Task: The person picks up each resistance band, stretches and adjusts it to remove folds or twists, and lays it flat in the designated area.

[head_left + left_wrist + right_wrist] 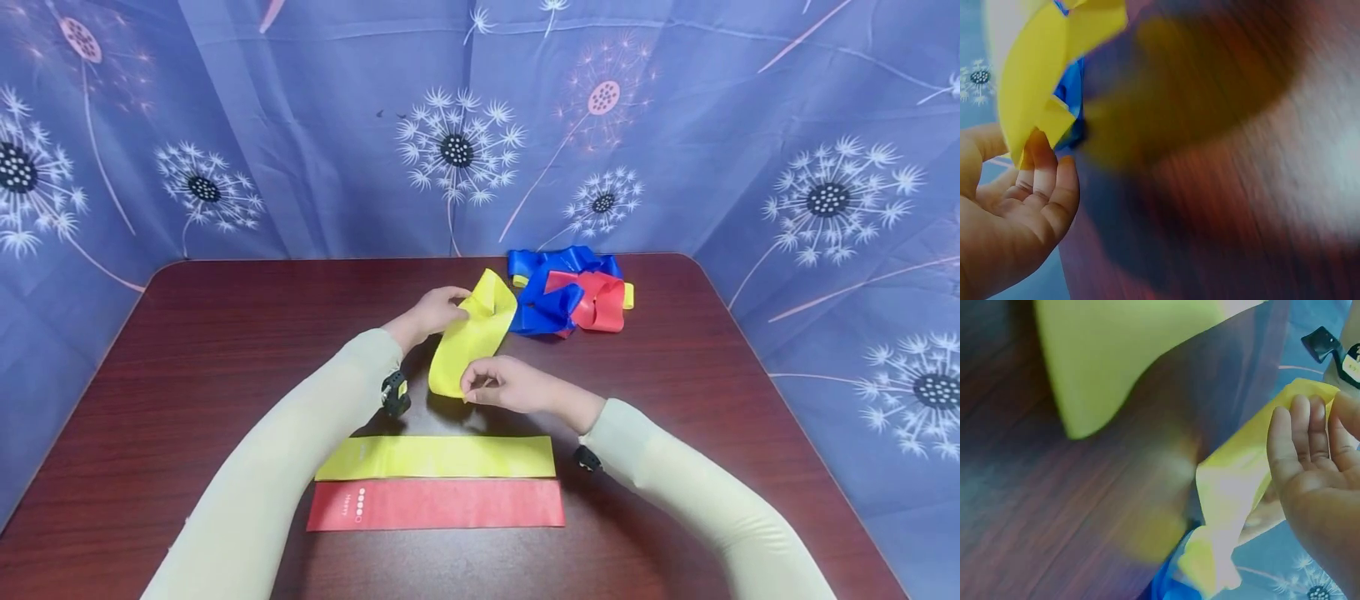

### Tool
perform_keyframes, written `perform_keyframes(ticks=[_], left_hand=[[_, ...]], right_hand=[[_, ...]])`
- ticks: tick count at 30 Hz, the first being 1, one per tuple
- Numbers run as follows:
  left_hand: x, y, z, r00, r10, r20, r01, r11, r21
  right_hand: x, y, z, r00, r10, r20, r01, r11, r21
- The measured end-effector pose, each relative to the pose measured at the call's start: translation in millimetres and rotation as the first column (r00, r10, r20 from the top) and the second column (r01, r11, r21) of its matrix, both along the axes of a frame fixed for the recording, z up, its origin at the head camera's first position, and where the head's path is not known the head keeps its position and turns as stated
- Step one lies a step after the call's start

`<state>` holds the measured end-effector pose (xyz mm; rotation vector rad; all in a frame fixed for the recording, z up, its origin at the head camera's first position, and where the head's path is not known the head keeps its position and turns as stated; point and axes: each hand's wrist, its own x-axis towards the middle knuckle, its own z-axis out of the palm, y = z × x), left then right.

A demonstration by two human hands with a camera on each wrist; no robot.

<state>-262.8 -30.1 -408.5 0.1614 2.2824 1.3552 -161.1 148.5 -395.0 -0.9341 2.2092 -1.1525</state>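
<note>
A yellow resistance loop band (pixel 474 337) hangs twisted above the table between both hands. My left hand (pixel 435 311) pinches it near its upper left edge, thumb and fingers together; in the left wrist view the band (pixel 1029 81) rises from the fingertips. With thumb and index finger my right hand (pixel 517 385) pinches the lower right corner, its other fingers loosely bent. Nearer to me a second yellow band (pixel 465 457) lies flat, and directly below it a red band (pixel 465 505) printed "Heavy" lies parallel, their long edges meeting.
At the back right of the dark wooden table (pixel 247 333) is a loose heap of blue bands (pixel 543 304) and a red band (pixel 606 302), with bits of yellow showing. A blue curtain (pixel 315 133) with dandelion prints surrounds the table's back and sides.
</note>
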Motion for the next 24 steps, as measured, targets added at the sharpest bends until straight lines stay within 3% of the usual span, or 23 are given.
perform_keyframes(ticks=[10,15,18,24], left_hand=[[0.9,-41.0,13.0,0.986,-0.127,-0.104,0.109,0.980,-0.164],[3.8,-56.1,22.8,0.971,-0.191,-0.145,0.153,0.958,-0.241],[6.1,-61.3,27.1,0.956,-0.239,-0.168,0.179,0.933,-0.311],[15.2,-66.3,37.5,0.924,-0.342,-0.171,0.250,0.880,-0.405]], right_hand=[[-3.6,36,-1.7,0.985,-0.142,-0.094,0.143,0.990,0.007],[-8.4,48,5.4,0.965,-0.259,-0.044,0.258,0.966,-0.025],[-13.3,52,9.8,0.936,-0.352,-0.013,0.351,0.935,-0.042],[-25.6,61,14.3,0.849,-0.528,0.032,0.529,0.847,-0.057]])
